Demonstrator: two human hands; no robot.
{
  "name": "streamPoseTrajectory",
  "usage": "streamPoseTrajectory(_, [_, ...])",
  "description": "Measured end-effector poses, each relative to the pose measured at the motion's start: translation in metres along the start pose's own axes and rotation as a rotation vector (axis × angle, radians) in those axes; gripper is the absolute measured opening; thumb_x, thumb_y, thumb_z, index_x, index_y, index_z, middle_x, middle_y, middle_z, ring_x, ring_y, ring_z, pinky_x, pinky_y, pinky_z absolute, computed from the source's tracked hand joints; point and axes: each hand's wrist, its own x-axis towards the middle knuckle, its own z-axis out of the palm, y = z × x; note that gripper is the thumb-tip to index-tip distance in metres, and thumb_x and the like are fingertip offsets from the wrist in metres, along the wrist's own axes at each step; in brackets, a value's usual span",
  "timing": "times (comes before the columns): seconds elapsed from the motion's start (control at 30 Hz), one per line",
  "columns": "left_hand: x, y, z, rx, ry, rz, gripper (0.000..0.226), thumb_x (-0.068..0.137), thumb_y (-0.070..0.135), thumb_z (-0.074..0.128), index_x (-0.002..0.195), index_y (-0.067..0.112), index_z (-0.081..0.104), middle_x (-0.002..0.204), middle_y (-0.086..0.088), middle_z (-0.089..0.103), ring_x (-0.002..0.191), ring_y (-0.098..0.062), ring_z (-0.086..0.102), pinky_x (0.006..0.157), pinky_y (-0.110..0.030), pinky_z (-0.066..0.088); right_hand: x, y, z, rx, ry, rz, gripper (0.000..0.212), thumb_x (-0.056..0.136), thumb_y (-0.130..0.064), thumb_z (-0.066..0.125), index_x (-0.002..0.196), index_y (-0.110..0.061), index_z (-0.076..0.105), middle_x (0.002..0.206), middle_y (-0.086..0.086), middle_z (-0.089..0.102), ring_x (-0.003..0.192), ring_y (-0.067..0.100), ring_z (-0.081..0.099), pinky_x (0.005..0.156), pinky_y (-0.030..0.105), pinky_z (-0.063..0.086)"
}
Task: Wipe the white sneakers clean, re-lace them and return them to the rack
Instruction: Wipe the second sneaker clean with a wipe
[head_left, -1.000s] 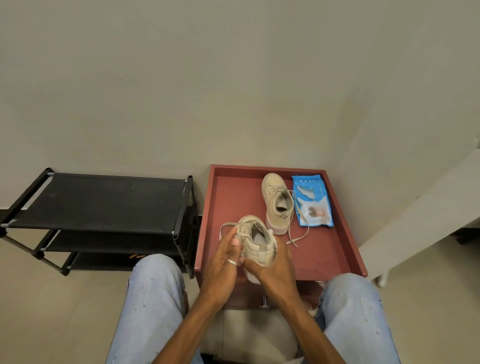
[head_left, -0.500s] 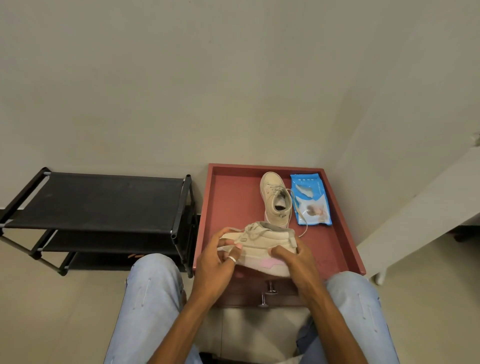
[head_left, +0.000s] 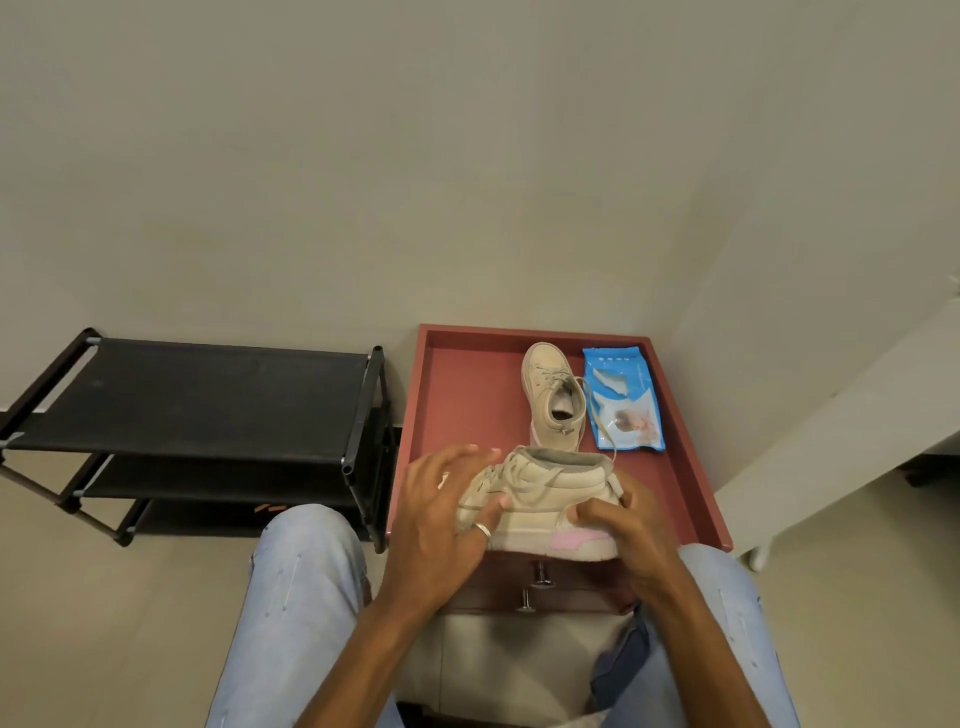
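Beside the black rack (head_left: 197, 400), the left hand (head_left: 441, 519) has loosened, its fingers now spread flat over the toe of the sneaker (head_left: 540, 499). The right hand (head_left: 626, 525) grips the heel, holding the shoe sideways over the red tray's (head_left: 467, 395) near edge. Behind stand the second sneaker (head_left: 550, 400) and a blue wipes pack (head_left: 623, 400).

Red tray (head_left: 467, 405) — a sneaker (head_left: 545, 410) and blue wipes pack (head_left: 623, 400) lie on it

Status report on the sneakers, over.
Right hand grips held sneaker at heel; left hand spread over toe. Sneaker on its side over tray. Second sneaker, wipes pack in tray, not in the way.
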Motion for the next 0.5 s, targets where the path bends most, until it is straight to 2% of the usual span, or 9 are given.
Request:
streamPoseTrajectory(0.1, [-0.002, 0.003, 0.007, 0.03, -0.003, 0.097, 0.029, 0.089, 0.045, 0.072, 0.116, 0.035, 0.069, 0.135, 0.01, 0.054, 0.127, -0.009, 0.045, 0.103, -0.024, 0.038, 0.002, 0.003, 0.003, -0.007, -0.037, -0.004, 0.046, 0.062, -0.004, 0.065, 0.107, -0.011, 0.07, 0.098, 0.014, 0.074, 0.088, 0.026, 0.07, 0.07, 0.03, 0.055])
streamPoseTrajectory(0.2, [-0.001, 0.004, 0.004, -0.052, 0.003, 0.044, 0.02, 0.091, 0.046, 0.066, 0.101, 0.03, 0.071, 0.127, 0.014, 0.057, 0.119, -0.003, 0.051, 0.097, -0.012, 0.038, 0.004, 0.007, 0.002, -0.01, -0.06, 0.011, 0.049, 0.062, -0.005, 0.067, 0.11, -0.012, 0.07, 0.103, 0.015, 0.073, 0.094, 0.03, 0.069, 0.075, 0.036, 0.055])
streamPoseTrajectory(0.23, [0.001, 0.006, 0.0, -0.123, 0.009, -0.027, 0.018, 0.092, 0.046, 0.064, 0.098, 0.029, 0.07, 0.12, 0.016, 0.06, 0.112, -0.004, 0.056, 0.091, -0.013, 0.043, 0.004, 0.008, 0.002, -0.016, -0.067, 0.015, 0.049, 0.062, -0.006, 0.067, 0.111, -0.013, 0.07, 0.105, 0.014, 0.073, 0.097, 0.032, 0.068, 0.078, 0.039, 0.055])
streamPoseTrajectory(0.3, [0.008, 0.01, -0.01, -0.332, 0.046, -0.255, 0.014, 0.096, 0.038, 0.063, 0.091, 0.027, 0.069, 0.097, 0.015, 0.067, 0.086, -0.006, 0.063, 0.072, -0.02, 0.052, 0.004, 0.009, 0.001, -0.019, -0.074, 0.022, 0.05, 0.063, -0.006, 0.068, 0.111, -0.015, 0.07, 0.106, 0.014, 0.073, 0.1, 0.034, 0.068, 0.083, 0.043, 0.053])
streamPoseTrajectory(0.37, [0.017, 0.01, -0.02, -0.613, 0.122, -0.515, 0.011, 0.101, 0.023, 0.059, 0.094, 0.021, 0.068, 0.084, 0.007, 0.071, 0.063, -0.008, 0.058, 0.054, -0.023, 0.048, 0.004, 0.009, 0.001, -0.012, -0.087, 0.032, 0.049, 0.063, -0.005, 0.066, 0.111, -0.015, 0.07, 0.107, 0.014, 0.073, 0.101, 0.033, 0.067, 0.084, 0.044, 0.053])
streamPoseTrajectory(0.43, [0.025, 0.001, -0.033, -0.877, 0.222, -0.7, 0.012, 0.103, 0.018, 0.055, 0.098, 0.015, 0.066, 0.083, 0.0, 0.072, 0.058, -0.01, 0.056, 0.048, -0.021, 0.046, 0.004, 0.009, 0.0, -0.014, -0.1, 0.039, 0.049, 0.064, -0.004, 0.066, 0.111, -0.014, 0.071, 0.108, 0.015, 0.072, 0.102, 0.034, 0.067, 0.087, 0.046, 0.052])
streamPoseTrajectory(0.5, [0.031, -0.013, -0.044, -1.057, 0.312, -0.828, 0.012, 0.103, 0.02, 0.055, 0.098, 0.017, 0.066, 0.087, -0.002, 0.073, 0.067, -0.009, 0.066, 0.055, -0.019, 0.053, 0.005, 0.009, -0.001, -0.014, -0.098, 0.045, 0.048, 0.062, -0.006, 0.067, 0.11, -0.014, 0.071, 0.108, 0.016, 0.072, 0.103, 0.035, 0.067, 0.087, 0.048, 0.051])
